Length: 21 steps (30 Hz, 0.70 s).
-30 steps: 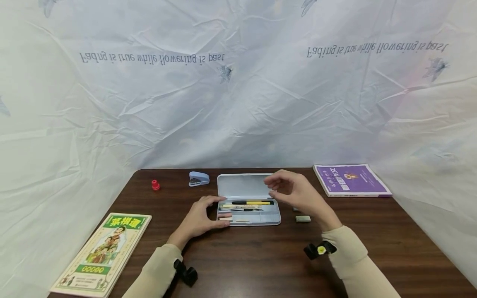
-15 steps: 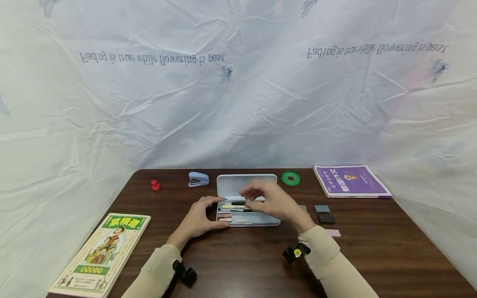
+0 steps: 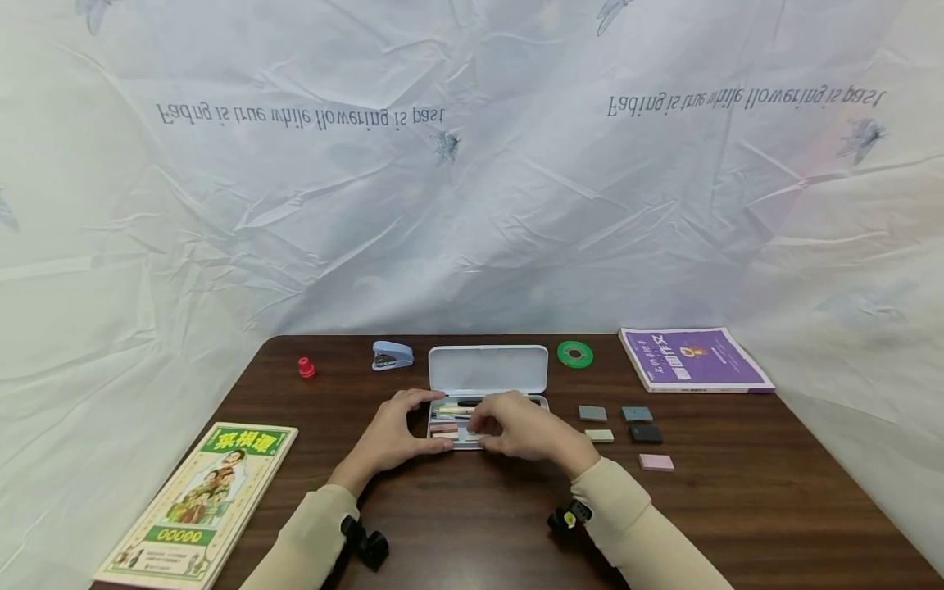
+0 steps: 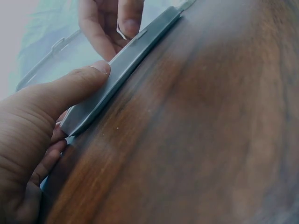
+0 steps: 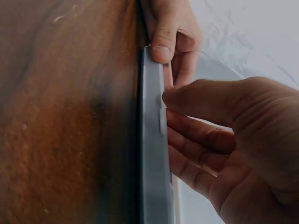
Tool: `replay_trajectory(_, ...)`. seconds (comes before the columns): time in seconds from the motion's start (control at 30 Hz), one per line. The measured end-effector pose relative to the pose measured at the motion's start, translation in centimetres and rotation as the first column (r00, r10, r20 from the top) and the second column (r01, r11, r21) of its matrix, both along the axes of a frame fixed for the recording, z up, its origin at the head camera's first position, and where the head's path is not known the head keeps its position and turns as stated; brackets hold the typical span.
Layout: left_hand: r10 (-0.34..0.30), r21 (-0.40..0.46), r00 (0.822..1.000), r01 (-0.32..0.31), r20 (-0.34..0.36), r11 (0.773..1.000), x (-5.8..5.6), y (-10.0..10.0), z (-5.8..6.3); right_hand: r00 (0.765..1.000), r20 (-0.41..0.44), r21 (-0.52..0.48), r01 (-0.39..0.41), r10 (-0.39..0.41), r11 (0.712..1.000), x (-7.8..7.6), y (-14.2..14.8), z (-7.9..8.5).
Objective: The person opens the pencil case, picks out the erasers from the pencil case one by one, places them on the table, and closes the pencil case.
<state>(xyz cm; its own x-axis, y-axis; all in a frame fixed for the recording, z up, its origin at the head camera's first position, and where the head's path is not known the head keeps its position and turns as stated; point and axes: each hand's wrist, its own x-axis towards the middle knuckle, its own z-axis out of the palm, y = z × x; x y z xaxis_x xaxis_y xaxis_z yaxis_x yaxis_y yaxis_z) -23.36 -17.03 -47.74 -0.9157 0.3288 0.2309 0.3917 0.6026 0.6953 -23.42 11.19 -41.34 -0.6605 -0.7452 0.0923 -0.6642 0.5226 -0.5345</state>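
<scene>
Now lowered, the right hand (image 3: 519, 426) is reaching into the front of the open pencil case (image 3: 487, 370) on the table (image 3: 457, 524), hiding whether it is pinching anything, while the left hand (image 3: 392, 431) is gripping the case's left end, apparently steadying it for work inside.

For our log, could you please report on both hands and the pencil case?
Left hand grips pencil case at its left end. Right hand at its front edge, hold unclear. Case open, right hand covering part. Five small blocks apart, to right.
</scene>
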Motion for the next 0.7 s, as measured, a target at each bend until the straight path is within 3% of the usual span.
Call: replay_trajectory(0.7,0.007,-0.013,1.000,-0.008,-0.015,1.000,-0.13,0.09,-0.14,0.999,-0.045,0.040,0.005,-0.003,0.999,0.38,-0.73,-0.45)
